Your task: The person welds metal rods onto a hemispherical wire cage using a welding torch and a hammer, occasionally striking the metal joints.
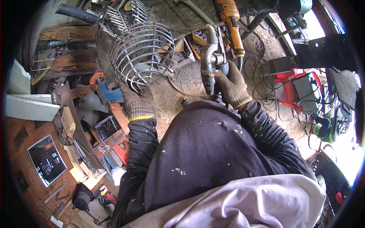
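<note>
My left hand (137,102), in a brown knitted glove with a yellow cuff edge, is closed on the near rim of a round cage (146,49) of bent metal rods. The cage is tilted, its curved bars facing me. My right hand (234,86), in a similar glove, is closed at the lower end of a bent metal pipe fixture (208,57). Its thumb lies by a dark rounded part (223,68) of that fixture, and its palm hides the rest of the grip. Just beyond stands an orange corded power tool (230,22).
Left are stacked boards (32,108), a blue-and-orange clamp-like tool (106,91) and a wooden board with a dark panel (46,159). Bent rod pieces (118,17) lie beyond the cage. Loose cables (262,72) and a red-and-grey machine (300,89) are on the right.
</note>
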Demonstrator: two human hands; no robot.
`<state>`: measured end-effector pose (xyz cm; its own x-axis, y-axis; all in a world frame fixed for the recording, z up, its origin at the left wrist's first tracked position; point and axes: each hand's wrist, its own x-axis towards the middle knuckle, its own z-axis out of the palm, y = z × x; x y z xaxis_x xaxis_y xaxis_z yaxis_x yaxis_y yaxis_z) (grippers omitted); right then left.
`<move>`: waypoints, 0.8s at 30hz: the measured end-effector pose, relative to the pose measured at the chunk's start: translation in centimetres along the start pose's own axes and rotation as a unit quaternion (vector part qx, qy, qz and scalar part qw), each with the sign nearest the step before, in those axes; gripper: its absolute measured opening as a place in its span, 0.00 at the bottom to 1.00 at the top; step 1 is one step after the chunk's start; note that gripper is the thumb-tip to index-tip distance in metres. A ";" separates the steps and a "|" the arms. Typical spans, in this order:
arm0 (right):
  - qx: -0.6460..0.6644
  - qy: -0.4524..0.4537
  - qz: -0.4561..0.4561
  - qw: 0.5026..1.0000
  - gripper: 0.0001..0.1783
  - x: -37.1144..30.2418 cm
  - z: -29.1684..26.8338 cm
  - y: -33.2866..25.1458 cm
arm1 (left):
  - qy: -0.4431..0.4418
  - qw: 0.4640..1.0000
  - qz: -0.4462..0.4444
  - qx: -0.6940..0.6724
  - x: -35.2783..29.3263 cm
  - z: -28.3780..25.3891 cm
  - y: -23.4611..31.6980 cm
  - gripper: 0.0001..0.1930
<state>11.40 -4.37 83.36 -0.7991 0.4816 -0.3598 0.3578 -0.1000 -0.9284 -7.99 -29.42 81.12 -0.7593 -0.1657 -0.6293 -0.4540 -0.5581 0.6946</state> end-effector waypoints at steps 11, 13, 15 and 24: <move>0.019 0.014 -0.015 1.000 0.21 0.4 0.7 0.9 | -0.072 0.997 0.026 -0.025 1.3 -0.9 -0.2 0.24; 0.019 0.014 -0.016 1.000 0.21 0.4 0.8 0.9 | -0.036 0.996 0.060 0.052 0.5 0.0 -0.3 0.33; 0.019 0.014 -0.018 1.000 0.21 0.4 0.8 1.0 | -0.047 0.996 0.049 0.054 0.4 -0.1 -0.1 0.33; 0.023 0.014 -0.006 1.000 0.21 0.1 1.0 0.9 | -0.051 0.999 0.006 -0.004 0.1 -1.0 0.5 0.25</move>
<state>11.16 -5.29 82.44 -0.7896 0.5068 -0.3460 0.3249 -0.1330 -0.9363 -7.84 -30.49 81.03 -0.8081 -0.0895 -0.5823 -0.4415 -0.5624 0.6991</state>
